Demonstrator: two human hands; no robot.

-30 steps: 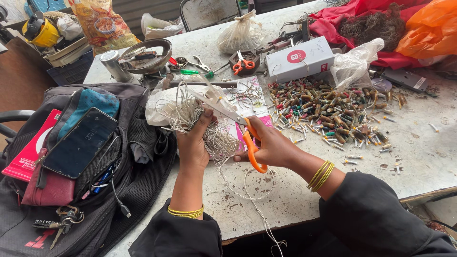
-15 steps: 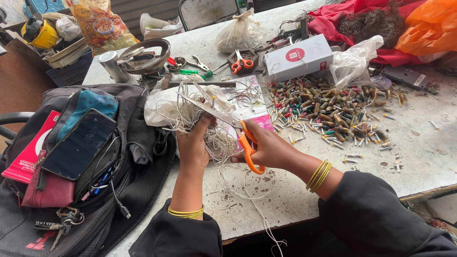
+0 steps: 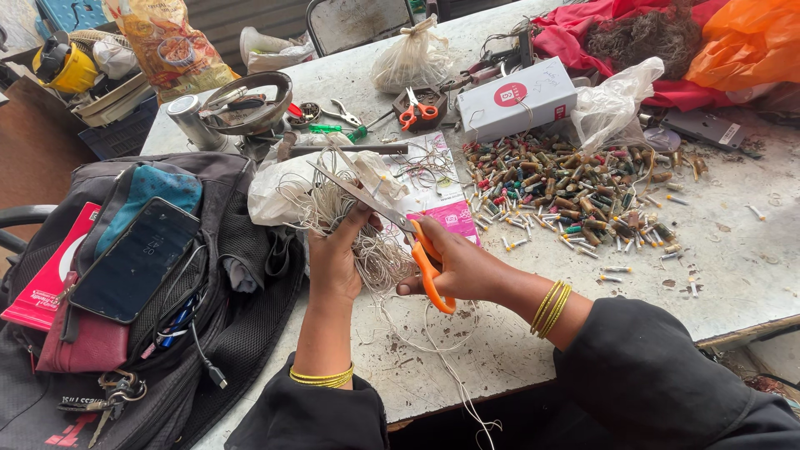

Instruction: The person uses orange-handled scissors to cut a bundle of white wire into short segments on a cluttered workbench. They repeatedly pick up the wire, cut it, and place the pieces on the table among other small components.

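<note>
My left hand (image 3: pixel 335 254) grips a tangled bundle of thin white string (image 3: pixel 375 250) over the worn white table (image 3: pixel 750 275). My right hand (image 3: pixel 462 267) holds orange-handled scissors (image 3: pixel 429 271); their metal blades point up and left across the string, toward a white plastic bag (image 3: pixel 279 192). Loose string ends trail down past the table's front edge. Both wrists wear gold bangles and dark sleeves.
A black backpack (image 3: pixel 225 308) with a phone (image 3: pixel 137 258), keys and a red booklet lies at the left. Several small coloured cylindrical pieces (image 3: pixel 575 196) are heaped at the right. A white box (image 3: pixel 517 100), a second pair of scissors (image 3: pixel 417 108), a metal bowl and bags sit behind.
The scissors' blades have swung further up and left along the string bundle. Both hands stay almost in the same place.
</note>
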